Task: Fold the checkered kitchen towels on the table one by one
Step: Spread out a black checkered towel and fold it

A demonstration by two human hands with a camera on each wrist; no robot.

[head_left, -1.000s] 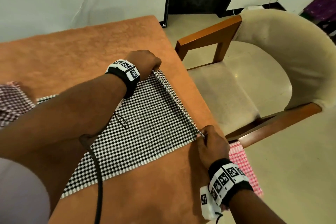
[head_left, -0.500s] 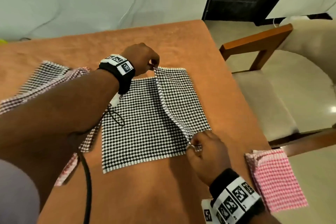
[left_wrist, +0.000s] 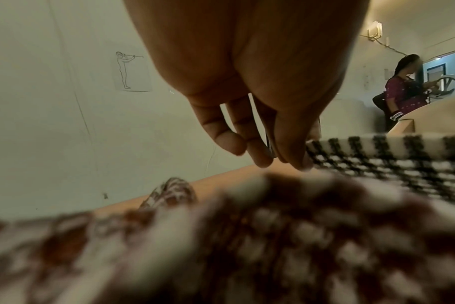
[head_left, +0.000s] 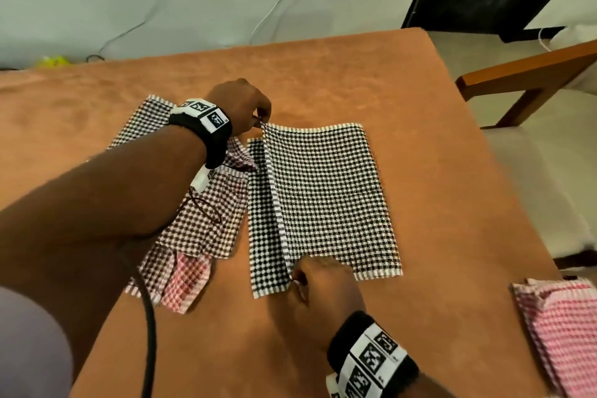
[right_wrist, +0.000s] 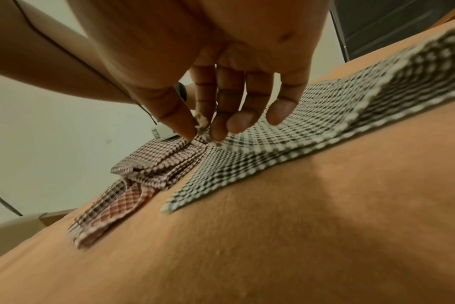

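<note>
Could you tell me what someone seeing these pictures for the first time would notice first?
Most striking is the black-and-white checkered towel in the middle of the orange table, half folded over. The left hand pinches its far corner and the right hand its near corner. To its left lies a heap of brown and red checkered towels, and a folded pink towel lies at the table's near right edge.

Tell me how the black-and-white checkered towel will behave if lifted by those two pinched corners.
Probably floppy: the black-and-white towel already creases where the left hand and right hand pinch it. Likely light, since a fingertip grip carries the flap. Its waffle weave looks grippy on the table, unlikely to slide.
</note>
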